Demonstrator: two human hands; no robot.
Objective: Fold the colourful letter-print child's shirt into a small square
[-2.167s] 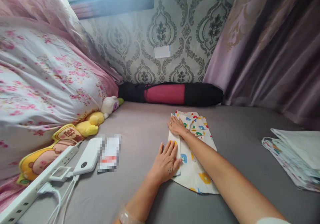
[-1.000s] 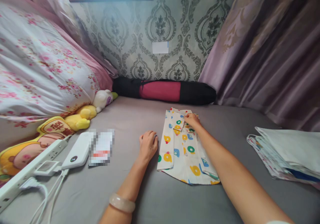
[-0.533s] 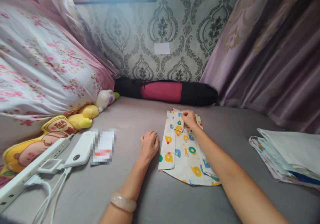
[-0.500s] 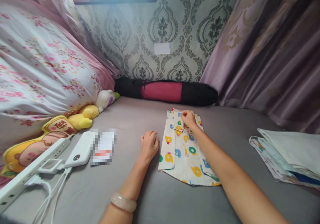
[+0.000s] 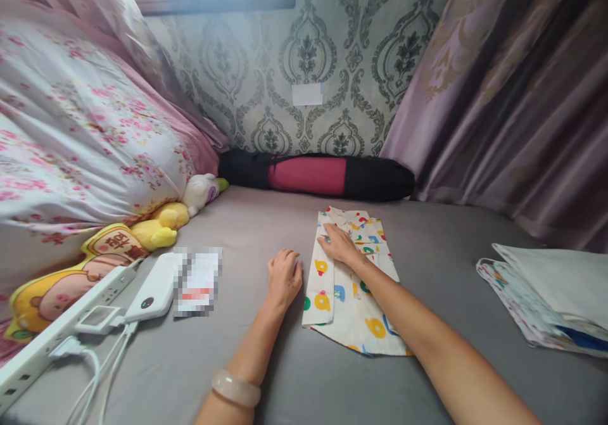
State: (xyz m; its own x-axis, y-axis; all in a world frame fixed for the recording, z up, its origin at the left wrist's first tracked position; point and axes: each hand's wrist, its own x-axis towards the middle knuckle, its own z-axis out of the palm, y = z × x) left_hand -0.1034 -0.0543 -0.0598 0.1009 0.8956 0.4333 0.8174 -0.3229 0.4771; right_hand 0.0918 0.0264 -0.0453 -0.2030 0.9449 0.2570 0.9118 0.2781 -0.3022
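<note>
A white shirt (image 5: 346, 333) with yellow, blue, green and red prints lies partly folded on the grey bed sheet, its collar end away from me. My right hand (image 5: 339, 244) rests on the upper left of the shirt, palm down, fingers stretched and a little apart. The forearm covers part of the shirt's right side. Just left of the shirt, my left hand (image 5: 284, 276) lies palm down on the sheet with its fingers loosely bent, holding nothing. A pale bangle (image 5: 236, 388) circles my left wrist.
At the right lies a stack of folded cloth (image 5: 551, 298). A black and pink long bag (image 5: 308, 175) rests against the wall. On the left are a power strip (image 5: 61, 323), a power bank (image 5: 156, 289), cables, a blurred packet (image 5: 198, 282) and plush toys (image 5: 161, 225).
My right hand has moved left and toward me from the collar area, and its pinched fingers have spread onto the shirt. A flap near the collar now lies to the right. The left hand stays put.
</note>
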